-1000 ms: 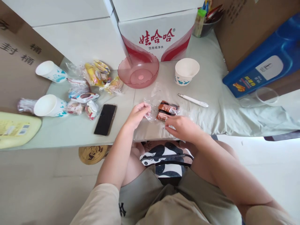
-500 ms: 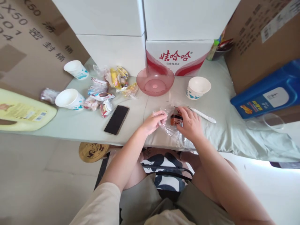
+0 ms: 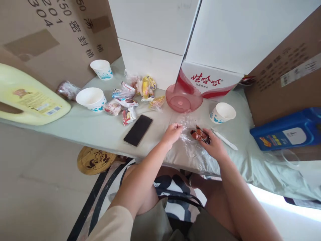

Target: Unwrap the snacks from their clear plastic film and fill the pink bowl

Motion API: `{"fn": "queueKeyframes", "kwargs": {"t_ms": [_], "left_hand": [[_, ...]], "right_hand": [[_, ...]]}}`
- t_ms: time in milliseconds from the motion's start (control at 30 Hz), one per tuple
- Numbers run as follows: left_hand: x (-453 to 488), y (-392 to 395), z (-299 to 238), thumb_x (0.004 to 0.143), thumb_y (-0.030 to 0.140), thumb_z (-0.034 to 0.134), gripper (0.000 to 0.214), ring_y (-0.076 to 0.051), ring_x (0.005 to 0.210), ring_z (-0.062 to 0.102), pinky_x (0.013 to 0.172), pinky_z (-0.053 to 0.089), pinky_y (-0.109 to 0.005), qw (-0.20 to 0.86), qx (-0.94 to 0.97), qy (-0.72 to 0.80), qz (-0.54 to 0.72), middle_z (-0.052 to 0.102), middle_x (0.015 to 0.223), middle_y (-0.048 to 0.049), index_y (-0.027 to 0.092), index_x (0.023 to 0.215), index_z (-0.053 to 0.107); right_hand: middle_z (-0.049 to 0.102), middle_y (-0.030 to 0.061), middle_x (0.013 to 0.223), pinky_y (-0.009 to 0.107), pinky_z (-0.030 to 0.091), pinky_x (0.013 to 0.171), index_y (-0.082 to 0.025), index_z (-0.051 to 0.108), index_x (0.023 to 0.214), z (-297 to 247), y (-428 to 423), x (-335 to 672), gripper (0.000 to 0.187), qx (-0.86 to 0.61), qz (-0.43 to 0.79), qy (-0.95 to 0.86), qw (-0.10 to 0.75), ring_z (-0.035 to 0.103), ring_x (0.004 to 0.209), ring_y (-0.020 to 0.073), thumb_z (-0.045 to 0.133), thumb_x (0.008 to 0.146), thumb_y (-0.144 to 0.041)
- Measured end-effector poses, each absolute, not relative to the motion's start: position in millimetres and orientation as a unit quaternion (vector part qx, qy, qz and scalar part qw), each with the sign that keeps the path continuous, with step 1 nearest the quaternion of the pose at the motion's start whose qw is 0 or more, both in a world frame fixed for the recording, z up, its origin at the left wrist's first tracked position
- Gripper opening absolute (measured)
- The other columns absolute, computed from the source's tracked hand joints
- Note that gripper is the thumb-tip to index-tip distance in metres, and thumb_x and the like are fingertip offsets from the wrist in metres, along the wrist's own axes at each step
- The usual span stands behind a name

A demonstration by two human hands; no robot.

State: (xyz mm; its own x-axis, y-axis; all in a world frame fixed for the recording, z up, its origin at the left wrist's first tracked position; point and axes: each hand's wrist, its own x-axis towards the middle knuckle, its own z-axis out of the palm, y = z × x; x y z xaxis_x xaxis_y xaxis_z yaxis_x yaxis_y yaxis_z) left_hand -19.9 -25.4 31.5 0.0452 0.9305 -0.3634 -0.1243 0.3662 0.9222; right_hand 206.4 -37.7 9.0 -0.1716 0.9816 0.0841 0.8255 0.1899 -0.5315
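Note:
My left hand (image 3: 173, 134) pinches the edge of a clear plastic bag (image 3: 192, 149) that lies crumpled on the covered table. In my right hand (image 3: 214, 144) is a small snack packet (image 3: 200, 134) with a brown, orange and black wrapper, held just above the bag. A white pen-like stick (image 3: 225, 139) lies beside my right hand. Behind the hands stands a pink translucent bowl (image 3: 184, 103). To the right of the bowl is a paper cup (image 3: 222, 113). A black phone (image 3: 138, 130) rests left of my left hand.
Several wrapped snacks (image 3: 129, 116) lie in a heap at the left. Two more paper cups (image 3: 91, 99) stand beyond them. A yellow jug (image 3: 32, 97) is at the left edge, a blue bottle (image 3: 286, 130) at the right. Cardboard and white boxes (image 3: 152, 67) line the back.
My right hand has raised and turned the snack packet, so more of its wrapper shows. My left hand stays on the plastic bag. The camera view has tilted and shifted.

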Motion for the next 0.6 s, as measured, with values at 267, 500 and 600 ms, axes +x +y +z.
{"fn": "queueKeyframes", "kwargs": {"t_ms": [267, 500, 600], "left_hand": [[-49.3, -26.2, 22.4, 0.085, 0.019, 0.056, 0.018, -0.016, 0.064, 0.051, 0.064, 0.033, -0.028, 0.473, 0.581, 0.596, 0.289, 0.057, 0.064, 0.0000, 0.021, 0.067, 0.052], [-54.3, -28.1, 33.0, 0.085, 0.019, 0.055, 0.017, -0.022, 0.072, 0.060, 0.069, 0.037, -0.032, 0.436, 0.617, 0.609, 0.242, 0.065, 0.074, -0.0065, 0.022, 0.068, 0.053], [-51.8, -28.0, 31.8, 0.082, 0.017, 0.057, 0.011, -0.024, 0.078, 0.063, 0.072, 0.040, -0.032, 0.434, 0.623, 0.603, 0.245, 0.068, 0.079, -0.0081, 0.021, 0.072, 0.057]], "right_hand": [[0.074, 0.0138, 0.121, 0.048, 0.052, 0.098, -0.017, 0.064, 0.126, 5.5, -38.1, 212.4, 0.049, -0.649, 0.232, -0.661, 0.297, 0.070, 0.108, 0.0286, 0.052, 0.091, -0.049], [0.076, 0.0128, 0.116, 0.046, 0.052, 0.096, -0.018, 0.066, 0.126, 54.8, -14.2, 191.2, 0.047, -0.663, 0.123, -0.644, 0.362, 0.069, 0.106, 0.0292, 0.046, 0.096, -0.047], [0.072, 0.0140, 0.125, 0.046, 0.050, 0.100, -0.019, 0.066, 0.130, 91.9, 34.7, 161.3, 0.044, -0.614, 0.029, -0.709, 0.345, 0.064, 0.115, 0.0301, 0.045, 0.097, -0.040]]}}
